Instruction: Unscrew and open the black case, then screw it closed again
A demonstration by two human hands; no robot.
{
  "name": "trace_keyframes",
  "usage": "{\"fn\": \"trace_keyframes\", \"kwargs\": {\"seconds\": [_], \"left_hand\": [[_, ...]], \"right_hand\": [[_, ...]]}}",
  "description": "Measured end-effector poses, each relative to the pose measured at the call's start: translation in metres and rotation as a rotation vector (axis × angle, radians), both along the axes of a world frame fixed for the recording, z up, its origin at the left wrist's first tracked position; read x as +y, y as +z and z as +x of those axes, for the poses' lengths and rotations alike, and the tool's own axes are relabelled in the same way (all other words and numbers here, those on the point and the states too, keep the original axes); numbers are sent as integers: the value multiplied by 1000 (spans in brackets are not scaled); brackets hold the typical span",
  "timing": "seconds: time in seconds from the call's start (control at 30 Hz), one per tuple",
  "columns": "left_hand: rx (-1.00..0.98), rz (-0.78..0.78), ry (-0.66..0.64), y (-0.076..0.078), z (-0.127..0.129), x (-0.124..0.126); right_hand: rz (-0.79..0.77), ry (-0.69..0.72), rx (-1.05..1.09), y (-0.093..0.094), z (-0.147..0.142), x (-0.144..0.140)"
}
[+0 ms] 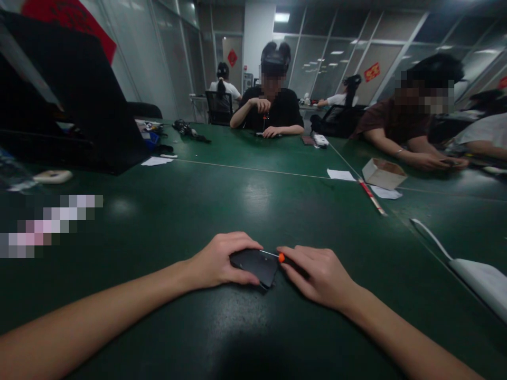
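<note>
On the green table in front of me lies a flat black rectangular device (255, 265), its exact kind unclear. My left hand (224, 259) grips its left end, thumb on the near side and fingers along the far side. In my right hand (317, 272) is a screwdriver (281, 257) with an orange and black handle, held low and almost flat. Its thin metal shaft points left and reaches the far edge of the device. Whether the tip sits in a gap or only rests against the edge, I cannot tell.
A dark laptop-like panel (79, 89) stands at the left. Farther back are a small open box (384, 174), a red and white stick (372, 198) and papers (341, 174). A white object with a strap (481, 282) lies right. Across the table, a person (273, 105) works with a screwdriver.
</note>
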State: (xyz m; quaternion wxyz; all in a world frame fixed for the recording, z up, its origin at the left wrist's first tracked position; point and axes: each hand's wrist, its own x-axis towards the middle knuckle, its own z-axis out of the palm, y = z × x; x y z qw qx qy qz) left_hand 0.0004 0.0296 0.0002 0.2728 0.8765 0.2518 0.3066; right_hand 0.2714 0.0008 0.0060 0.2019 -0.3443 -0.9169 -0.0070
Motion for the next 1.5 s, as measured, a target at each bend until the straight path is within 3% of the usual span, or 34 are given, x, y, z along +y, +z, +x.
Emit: {"fn": "trace_keyframes", "kwargs": {"seconds": [0.4,0.87,1.1,1.4,1.5], "left_hand": [[-41,27,-1,0,1,1],[-19,0,5,1,2,1],[22,-4,70,3,8,-1],[45,24,149,2,11,-1],[26,17,193,1,11,0]], "right_hand": [[-83,-378,-14,-5,15,15],[-77,-267,86,-2,5,18],[-40,-263,85,0,2,17],[82,-298,-10,4,-10,18],[137,-236,41,0,-23,13]]}}
